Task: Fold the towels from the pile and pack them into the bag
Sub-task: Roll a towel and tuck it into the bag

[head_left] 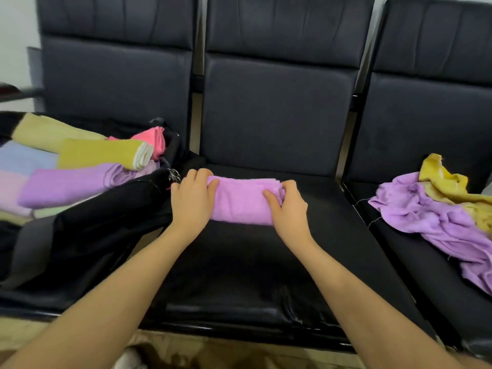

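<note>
A folded purple towel [243,199] lies across the back of the middle black seat [239,262]. My left hand [191,201] grips its left end, fingers curled over the edge. At the towel's right end, my right hand [287,206] pinches the fabric with thumb on top. The black bag [87,235] lies open on the left seat with several folded towels [80,166] inside: yellow, purple, pink, blue. A loose pile of purple and yellow towels [439,211] lies crumpled on the right seat.
Three black padded seats stand in a row with tall backrests [279,102]. A metal keyring [174,175] hangs at the bag's zip, close to my left hand. Tan floor shows below the seat front.
</note>
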Demonstrator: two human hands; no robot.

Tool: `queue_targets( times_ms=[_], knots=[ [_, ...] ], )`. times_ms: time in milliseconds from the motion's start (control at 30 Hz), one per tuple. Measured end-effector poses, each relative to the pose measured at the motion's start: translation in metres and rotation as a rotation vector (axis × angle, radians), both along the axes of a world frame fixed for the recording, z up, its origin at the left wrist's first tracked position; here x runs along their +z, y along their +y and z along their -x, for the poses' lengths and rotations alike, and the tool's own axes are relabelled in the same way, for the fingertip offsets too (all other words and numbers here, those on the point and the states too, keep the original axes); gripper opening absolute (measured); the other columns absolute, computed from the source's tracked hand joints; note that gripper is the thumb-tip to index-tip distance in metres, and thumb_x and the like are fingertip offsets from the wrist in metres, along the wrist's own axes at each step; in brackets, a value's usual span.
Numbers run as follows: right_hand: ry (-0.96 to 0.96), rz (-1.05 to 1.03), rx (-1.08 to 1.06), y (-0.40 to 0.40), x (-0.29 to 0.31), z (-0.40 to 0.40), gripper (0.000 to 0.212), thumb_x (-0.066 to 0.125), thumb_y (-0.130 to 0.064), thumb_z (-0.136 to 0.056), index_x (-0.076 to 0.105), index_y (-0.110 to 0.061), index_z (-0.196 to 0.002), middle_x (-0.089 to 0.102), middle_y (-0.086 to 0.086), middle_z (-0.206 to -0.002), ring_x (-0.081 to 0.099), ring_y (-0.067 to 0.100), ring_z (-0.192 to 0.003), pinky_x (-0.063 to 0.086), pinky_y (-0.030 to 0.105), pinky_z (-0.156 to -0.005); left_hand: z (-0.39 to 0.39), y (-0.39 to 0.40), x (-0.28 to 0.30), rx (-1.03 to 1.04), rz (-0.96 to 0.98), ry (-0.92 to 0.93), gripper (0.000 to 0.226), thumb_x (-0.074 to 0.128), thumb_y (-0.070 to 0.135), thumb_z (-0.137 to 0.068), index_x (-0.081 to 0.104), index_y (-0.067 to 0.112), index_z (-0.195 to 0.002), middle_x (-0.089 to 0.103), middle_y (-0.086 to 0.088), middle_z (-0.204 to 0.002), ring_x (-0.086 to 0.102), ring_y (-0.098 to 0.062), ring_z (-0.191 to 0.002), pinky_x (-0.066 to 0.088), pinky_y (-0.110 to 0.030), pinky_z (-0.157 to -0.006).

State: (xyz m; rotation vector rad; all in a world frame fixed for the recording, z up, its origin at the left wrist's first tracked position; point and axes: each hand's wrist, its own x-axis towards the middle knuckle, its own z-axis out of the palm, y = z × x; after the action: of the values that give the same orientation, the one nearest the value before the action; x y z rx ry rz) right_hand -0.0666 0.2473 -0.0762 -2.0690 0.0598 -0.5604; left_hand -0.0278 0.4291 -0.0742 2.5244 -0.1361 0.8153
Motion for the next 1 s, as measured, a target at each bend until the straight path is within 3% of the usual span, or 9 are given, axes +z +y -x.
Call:
queue_targets(
  times_ms=[133, 267, 400, 633, 733, 800, 867, 1000],
  knots=[
    [-0.047, -0.005, 0.058, 0.04, 0.027, -0.01, 0.031, 0.058, -0.031, -0.094, 0.033, -0.03, -0.076, 0.045, -0.009, -0.077, 0.049, 0.017, -0.081, 0.045, 0.042, -0.087, -0.005, 0.041, 0.033, 0.041, -0.01, -0.063, 0.028, 0.045, 0.026, -0.1, 0.057, 0.009, -0.117, 0.057, -0.012, -0.116, 0.054, -0.032, -0.105, 0.031, -0.04, -0.091],
    [-0.11, 0.003, 0.111, 0.084, 0.056, -0.032, 0.026, 0.059, -0.03, -0.094, 0.037, -0.027, -0.08, 0.047, -0.01, -0.078, 0.049, 0.015, -0.079, 0.046, 0.043, -0.087, -0.021, 0.085, 0.058, 0.137, -0.041, -0.077, 0.03, 0.045, 0.026, -0.099, 0.056, 0.008, -0.12, 0.056, -0.015, -0.118, 0.052, -0.036, -0.108, 0.03, -0.041, -0.09],
    [-0.142, 0.015, 0.141, 0.132, 0.081, -0.065, 0.028, 0.06, -0.029, -0.093, 0.036, -0.025, -0.079, 0.045, -0.011, -0.076, 0.045, 0.008, -0.071, 0.043, 0.049, -0.093, -0.053, 0.138, 0.074, 0.19, -0.075, -0.108, 0.027, 0.045, 0.027, -0.099, 0.059, 0.009, -0.113, 0.057, -0.015, -0.109, 0.055, -0.037, -0.1, 0.033, -0.043, -0.085],
    [-0.121, 0.024, 0.149, 0.203, 0.091, -0.142, 0.023, 0.059, -0.027, -0.094, 0.04, -0.016, -0.088, 0.042, -0.013, -0.075, 0.042, 0.003, -0.067, 0.04, 0.048, -0.096, -0.119, 0.2, 0.077, 0.313, -0.203, -0.092, 0.028, 0.041, 0.024, -0.101, 0.057, 0.003, -0.111, 0.055, -0.019, -0.106, 0.057, -0.04, -0.09, 0.032, -0.042, -0.077],
    [-0.147, 0.034, 0.153, 0.225, 0.087, -0.177, 0.025, 0.058, -0.03, -0.094, 0.039, -0.015, -0.086, 0.043, -0.01, -0.074, 0.044, 0.014, -0.072, 0.037, 0.042, -0.092, -0.155, 0.223, 0.079, 0.334, -0.183, -0.109, 0.029, 0.041, 0.025, -0.101, 0.057, 0.004, -0.113, 0.056, -0.02, -0.107, 0.056, -0.04, -0.091, 0.033, -0.043, -0.079],
    [-0.191, 0.071, 0.14, 0.236, 0.084, -0.2, 0.026, 0.057, -0.033, -0.095, 0.04, -0.016, -0.086, 0.048, -0.007, -0.078, 0.044, 0.014, -0.074, 0.024, 0.03, -0.081, -0.178, 0.238, 0.083, 0.335, -0.173, -0.126, 0.03, 0.04, 0.026, -0.102, 0.057, 0.005, -0.116, 0.056, -0.019, -0.11, 0.056, -0.04, -0.093, 0.033, -0.044, -0.082],
    [-0.215, 0.092, 0.134, 0.246, 0.082, -0.218, 0.025, 0.057, -0.036, -0.094, 0.04, -0.019, -0.088, 0.049, -0.007, -0.08, 0.042, 0.011, -0.072, 0.016, 0.029, -0.072, -0.197, 0.249, 0.084, 0.319, -0.182, -0.129, 0.031, 0.039, 0.027, -0.102, 0.056, 0.006, -0.118, 0.056, -0.018, -0.115, 0.056, -0.039, -0.096, 0.034, -0.045, -0.085],
    [-0.19, 0.159, 0.134, 0.261, 0.066, -0.242, 0.025, 0.055, -0.039, -0.094, 0.04, -0.019, -0.091, 0.052, -0.005, -0.083, 0.046, 0.019, -0.083, 0.012, 0.031, -0.07, -0.224, 0.267, 0.071, 0.277, -0.141, -0.07, 0.032, 0.037, 0.028, -0.103, 0.054, 0.008, -0.12, 0.055, -0.015, -0.117, 0.055, -0.035, -0.099, 0.034, -0.044, -0.089]
  ],
)
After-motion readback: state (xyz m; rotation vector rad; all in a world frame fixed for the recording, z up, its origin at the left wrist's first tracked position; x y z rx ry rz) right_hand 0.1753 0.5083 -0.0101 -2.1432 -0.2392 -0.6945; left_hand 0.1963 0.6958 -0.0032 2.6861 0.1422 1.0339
